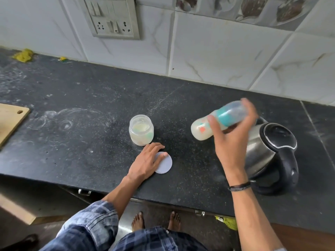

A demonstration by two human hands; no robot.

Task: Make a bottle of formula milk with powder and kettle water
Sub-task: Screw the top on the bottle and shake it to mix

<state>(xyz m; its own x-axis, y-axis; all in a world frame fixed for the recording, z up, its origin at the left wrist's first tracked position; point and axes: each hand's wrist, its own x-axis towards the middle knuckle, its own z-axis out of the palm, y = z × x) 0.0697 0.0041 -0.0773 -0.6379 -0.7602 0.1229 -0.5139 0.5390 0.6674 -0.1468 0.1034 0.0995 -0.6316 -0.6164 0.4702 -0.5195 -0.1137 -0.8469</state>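
Milky-white liquid is sitting in the feeding bottle [201, 129], which the right hand [230, 140] is gripping round its teal collar and holding tilted almost flat above the black stone surface [72, 109], base pointing left; the bottle is blurring, so whether its clear cap is fully seated is hard to tell; the left hand [146, 162] is lying relaxed near the front edge, fingers loose, thumb resting on a round white lid [165, 164]; just behind it an open plastic jar [141, 130] of pale powder is standing upright; a steel kettle [268, 147] is standing toward the right end; a wooden board [10, 118] is jutting in at the left edge.
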